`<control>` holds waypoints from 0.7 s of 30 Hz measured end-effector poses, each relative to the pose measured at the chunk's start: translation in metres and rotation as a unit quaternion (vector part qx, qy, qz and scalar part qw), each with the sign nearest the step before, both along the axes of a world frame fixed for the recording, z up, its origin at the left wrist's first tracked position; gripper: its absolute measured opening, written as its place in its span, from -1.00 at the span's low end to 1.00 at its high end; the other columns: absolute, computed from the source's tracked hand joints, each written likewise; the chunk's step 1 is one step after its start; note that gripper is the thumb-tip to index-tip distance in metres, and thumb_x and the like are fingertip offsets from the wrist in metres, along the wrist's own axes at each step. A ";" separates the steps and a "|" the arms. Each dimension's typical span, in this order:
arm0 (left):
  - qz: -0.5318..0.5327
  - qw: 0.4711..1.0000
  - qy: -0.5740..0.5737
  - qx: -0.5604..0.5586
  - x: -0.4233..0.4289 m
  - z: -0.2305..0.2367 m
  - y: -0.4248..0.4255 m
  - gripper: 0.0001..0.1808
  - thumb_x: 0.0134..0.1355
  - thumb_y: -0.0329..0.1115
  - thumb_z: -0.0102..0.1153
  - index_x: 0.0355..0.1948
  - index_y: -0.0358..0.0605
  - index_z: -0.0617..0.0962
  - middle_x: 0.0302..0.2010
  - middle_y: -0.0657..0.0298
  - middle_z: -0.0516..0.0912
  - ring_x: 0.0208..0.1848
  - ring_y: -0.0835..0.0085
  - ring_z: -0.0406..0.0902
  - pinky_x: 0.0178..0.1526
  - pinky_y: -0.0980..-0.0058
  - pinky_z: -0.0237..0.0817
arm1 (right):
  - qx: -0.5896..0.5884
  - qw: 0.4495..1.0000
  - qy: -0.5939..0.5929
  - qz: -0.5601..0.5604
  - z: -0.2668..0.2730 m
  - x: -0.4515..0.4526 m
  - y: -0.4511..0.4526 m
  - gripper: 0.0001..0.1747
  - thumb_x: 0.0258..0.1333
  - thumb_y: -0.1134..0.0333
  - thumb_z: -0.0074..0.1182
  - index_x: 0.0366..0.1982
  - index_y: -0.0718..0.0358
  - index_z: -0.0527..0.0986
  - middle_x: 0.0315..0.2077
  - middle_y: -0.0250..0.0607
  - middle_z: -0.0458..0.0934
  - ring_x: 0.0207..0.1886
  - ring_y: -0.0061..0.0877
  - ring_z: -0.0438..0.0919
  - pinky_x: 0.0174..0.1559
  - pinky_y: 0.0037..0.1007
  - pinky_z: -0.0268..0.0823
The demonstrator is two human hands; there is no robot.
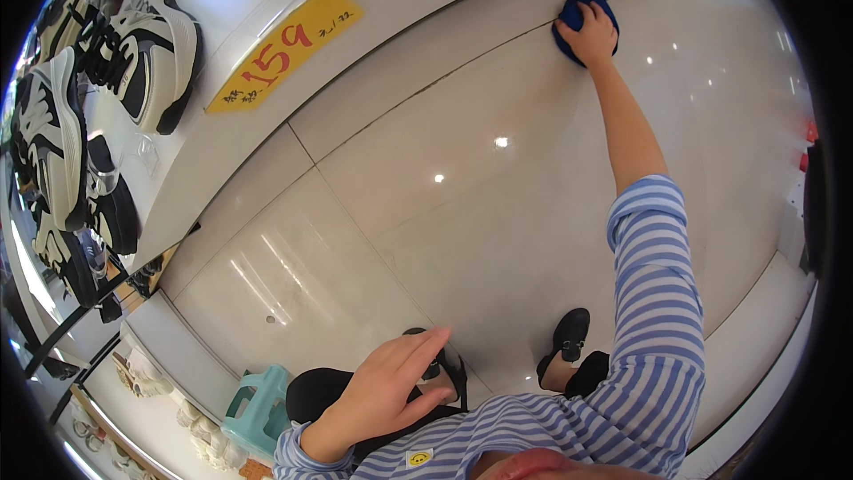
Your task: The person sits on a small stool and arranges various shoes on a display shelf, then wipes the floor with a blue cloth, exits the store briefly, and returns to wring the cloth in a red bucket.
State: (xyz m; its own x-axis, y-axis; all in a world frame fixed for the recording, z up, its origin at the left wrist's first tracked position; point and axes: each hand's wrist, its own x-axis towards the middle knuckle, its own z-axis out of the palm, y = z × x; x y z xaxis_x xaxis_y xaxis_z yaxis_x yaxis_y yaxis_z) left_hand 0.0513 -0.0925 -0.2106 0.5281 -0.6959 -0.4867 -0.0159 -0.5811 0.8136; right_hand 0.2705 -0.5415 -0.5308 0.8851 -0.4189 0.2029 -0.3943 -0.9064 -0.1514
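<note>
My right hand (595, 33) reaches far forward and grips a bunched dark blue cloth (568, 47), pressing it against the glossy tiled floor (426, 167). The cloth lies over a dark joint between tiles. My left hand (393, 380) holds nothing and hovers close to my body, over my bent leg in black trousers. Its fingers are extended side by side, with the thumb apart. Below that hand one black shoe is partly hidden; the other black shoe (568, 340) stands on the floor to the right.
A white display shelf (266, 103) runs along the left, with a yellow handwritten price sign (285, 47) at its edge and several sneakers (150, 60) on top. A turquoise plastic stool (256, 407) stands at lower left, near light-coloured shoes (143, 373) on a low shelf. A white ledge (760, 327) borders the right.
</note>
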 end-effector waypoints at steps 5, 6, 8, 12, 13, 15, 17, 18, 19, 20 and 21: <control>0.011 1.000 0.016 -0.023 -0.006 -0.001 0.006 -0.30 0.00 -0.27 0.27 0.16 -0.28 0.32 0.07 -0.02 0.44 0.04 0.05 0.42 0.05 0.29 0.27 | -0.012 1.000 0.008 0.023 0.004 0.006 0.009 -0.36 -0.16 -0.10 0.14 -0.01 0.04 0.44 0.15 -0.23 0.31 0.21 -0.31 0.23 0.21 -0.04 -0.06; 0.010 0.999 0.022 -0.039 -0.007 -0.001 0.006 -0.30 0.01 -0.27 0.27 0.16 -0.28 0.32 0.07 -0.02 0.44 0.04 0.05 0.42 0.05 0.29 0.27 | 0.020 0.993 -0.054 0.100 0.006 -0.001 0.027 -0.40 -0.19 -0.04 0.16 -0.06 0.06 0.45 0.10 -0.26 0.35 0.18 -0.33 0.26 0.20 -0.04 -0.05; 0.004 0.998 0.020 -0.054 -0.006 0.000 0.006 -0.31 0.01 -0.28 0.26 0.15 -0.28 0.32 0.06 -0.02 0.44 0.02 0.06 0.42 0.03 0.28 0.27 | 0.068 0.973 -0.089 0.201 0.009 -0.028 0.081 -0.45 -0.26 0.06 0.20 -0.14 0.10 0.46 0.02 -0.30 0.42 0.13 -0.35 0.30 0.19 -0.04 -0.03; -0.026 0.999 -0.023 -0.038 -0.007 0.001 0.007 -0.33 0.03 -0.28 0.24 0.15 -0.28 0.31 0.03 -0.02 0.46 0.01 0.06 0.43 0.03 0.28 0.27 | 0.184 0.914 -0.055 0.358 0.016 -0.088 0.227 -0.56 -0.39 0.20 0.21 -0.29 0.12 0.50 -0.13 -0.35 0.48 0.08 -0.42 0.34 0.21 -0.05 -0.02; -0.037 0.998 -0.034 -0.030 -0.008 0.001 0.008 -0.33 0.05 -0.26 0.23 0.16 -0.27 0.31 0.04 -0.02 0.46 0.03 0.06 0.42 0.04 0.28 0.26 | 0.209 0.893 -0.043 0.396 0.018 -0.102 0.262 -0.58 -0.40 0.23 0.22 -0.31 0.11 0.49 -0.15 -0.38 0.49 0.06 -0.45 0.34 0.21 -0.08 -0.01; -0.040 0.998 -0.038 -0.031 -0.011 -0.003 0.008 -0.35 0.06 -0.26 0.21 0.15 -0.27 0.31 0.02 -0.03 0.46 0.02 0.04 0.42 0.04 0.27 0.26 | 0.258 0.855 -0.009 0.450 0.026 -0.128 0.320 -0.65 -0.41 0.29 0.20 -0.39 0.11 0.47 -0.22 -0.37 0.49 0.02 -0.45 0.36 0.20 -0.10 0.00; -0.044 0.998 -0.037 -0.019 -0.015 -0.008 0.008 -0.36 0.08 -0.25 0.19 0.15 -0.27 0.31 0.01 -0.05 0.47 0.01 0.01 0.42 0.04 0.26 0.26 | 0.248 0.825 0.044 0.505 0.036 -0.159 0.358 -0.68 -0.42 0.31 0.21 -0.43 0.08 0.46 -0.31 -0.39 0.48 -0.03 -0.46 0.38 0.19 -0.13 0.02; -0.048 0.998 -0.036 -0.007 -0.017 -0.010 0.010 -0.37 0.09 -0.25 0.18 0.15 -0.27 0.31 0.00 -0.05 0.47 0.01 -0.01 0.41 0.04 0.25 0.26 | 0.275 0.809 0.055 0.517 0.042 -0.177 0.371 -0.68 -0.42 0.31 0.22 -0.44 0.07 0.46 -0.34 -0.40 0.48 -0.05 -0.46 0.38 0.17 -0.13 0.03; -0.047 0.998 -0.034 0.000 -0.019 -0.012 0.011 -0.38 0.09 -0.24 0.17 0.14 -0.27 0.31 -0.01 -0.06 0.47 0.01 -0.02 0.41 0.04 0.24 0.25 | 0.290 0.790 0.101 0.530 0.047 -0.194 0.380 -0.69 -0.43 0.31 0.23 -0.45 0.06 0.46 -0.38 -0.40 0.48 -0.08 -0.47 0.39 0.16 -0.14 0.04; -0.040 0.999 -0.035 -0.007 -0.021 -0.014 0.013 -0.40 0.12 -0.21 0.15 0.14 -0.26 0.31 -0.01 -0.08 0.48 0.01 -0.01 0.41 0.03 0.25 0.27 | 0.319 0.784 0.105 0.522 0.054 -0.212 0.387 -0.68 -0.43 0.31 0.23 -0.43 0.05 0.46 -0.38 -0.39 0.49 -0.11 -0.44 0.41 0.15 -0.15 0.04; -0.033 0.999 -0.040 -0.009 -0.024 -0.016 0.014 -0.39 0.12 -0.21 0.15 0.14 -0.26 0.31 -0.01 -0.07 0.48 0.01 -0.01 0.42 0.02 0.25 0.27 | 0.336 0.776 0.154 0.511 0.057 -0.229 0.389 -0.67 -0.43 0.30 0.23 -0.42 0.05 0.47 -0.38 -0.38 0.50 -0.14 -0.41 0.43 0.15 -0.17 0.04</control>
State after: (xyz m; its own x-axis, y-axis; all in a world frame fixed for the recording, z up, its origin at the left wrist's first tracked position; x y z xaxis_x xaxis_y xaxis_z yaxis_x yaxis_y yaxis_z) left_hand 0.0277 -0.0783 -0.2265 0.5177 -0.7386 -0.4318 -0.1182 -0.5616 0.8189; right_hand 0.0420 -0.1520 -0.4733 0.7877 0.6144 -0.0442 0.3677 -0.5265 -0.7666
